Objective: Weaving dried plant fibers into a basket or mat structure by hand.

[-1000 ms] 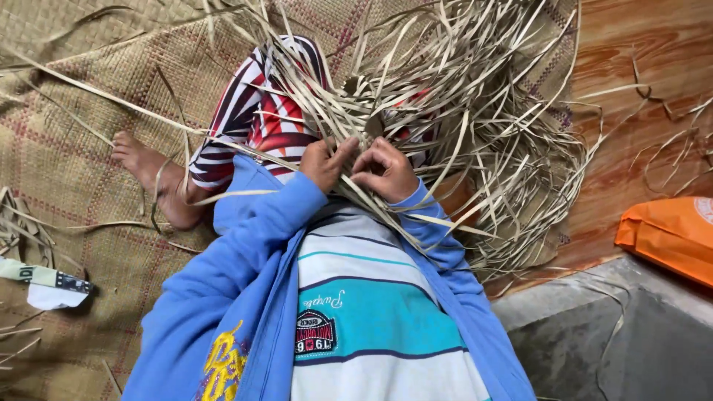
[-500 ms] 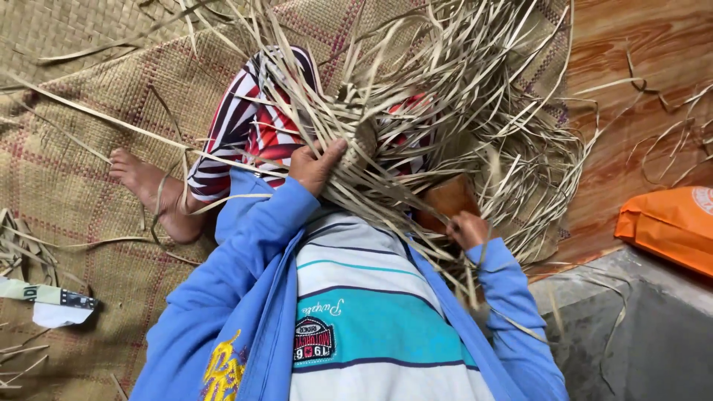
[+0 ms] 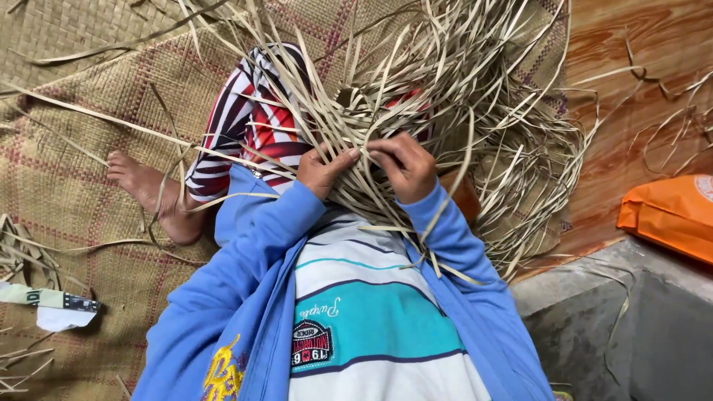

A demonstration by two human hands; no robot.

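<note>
A tangled bundle of dry straw-coloured palm-leaf strips (image 3: 475,119) lies across my lap and spreads over the woven mat (image 3: 82,96). My left hand (image 3: 321,169) pinches strips at the near edge of the bundle, thumb against fingers. My right hand (image 3: 405,165) sits right beside it, its fingers curled around strips of the same bundle. The two hands almost touch at the fingertips. Both arms wear blue sleeves. My striped red, white and dark trouser leg (image 3: 245,119) shows under the strips, and my bare foot (image 3: 152,194) rests on the mat at the left.
An orange bag (image 3: 668,215) lies at the right on the wooden floor (image 3: 631,44). A grey concrete step (image 3: 631,327) fills the lower right. A small paper packet (image 3: 52,306) and loose strips lie on the mat at the lower left.
My right hand has come back up from the lower right to meet the left hand at the strips. The left hand has stayed on the bundle.
</note>
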